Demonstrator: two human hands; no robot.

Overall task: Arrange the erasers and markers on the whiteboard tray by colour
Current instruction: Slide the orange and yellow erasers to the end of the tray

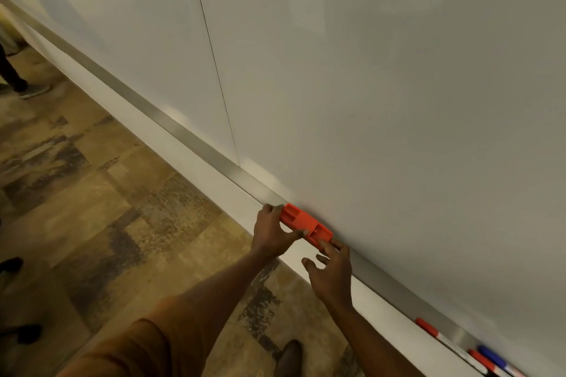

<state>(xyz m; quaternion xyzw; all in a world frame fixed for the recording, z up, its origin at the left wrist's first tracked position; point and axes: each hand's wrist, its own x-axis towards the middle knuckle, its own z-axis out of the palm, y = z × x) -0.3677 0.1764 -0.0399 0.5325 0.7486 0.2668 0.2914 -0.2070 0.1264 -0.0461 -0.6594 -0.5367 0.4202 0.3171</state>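
whiteboard (pixel 367 70) fills the view, its narrow metal tray (pixel 196 147) running below. risk: the tray is shallow, so a nudge could tip things off onto the floor (pixel 92 193). orange eraser (pixel 306 223) sits on the tray against the board, blocky, with recessed pockets on top. left hand (pixel 271 234) pinches its left end; right hand (pixel 332 272) is loosely spread, fingertips touching the other end. red markers (pixel 428 329) and a blue marker (pixel 493 356) lie well apart to the right, still unsorted.
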